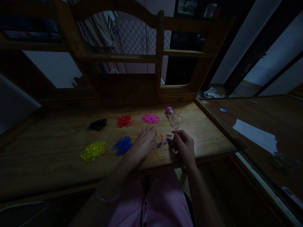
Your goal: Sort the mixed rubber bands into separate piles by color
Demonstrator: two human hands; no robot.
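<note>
Between my hands lies a small mixed heap of coloured rubber bands (161, 143). My left hand (147, 138) is at its left side, fingers curled down and closed; what they hold, if anything, is hidden. My right hand (183, 142) is on the right, thumb and forefinger brought together over the heap's edge, and I cannot make out anything in the pinch. Left of my hands are sorted piles of blue bands (122, 145), yellow bands (93, 151), red bands (124, 121) and black bands (97, 125). Pink bands (150, 119) lie just beyond my left hand.
A clear bulb-shaped bottle (175, 119) with a pink cap lies behind my right hand. The wooden desk (59, 126) has a shelf frame (123, 58) along its back. To the right, another brown surface holds a white paper (255, 135) and a blue card (223, 110).
</note>
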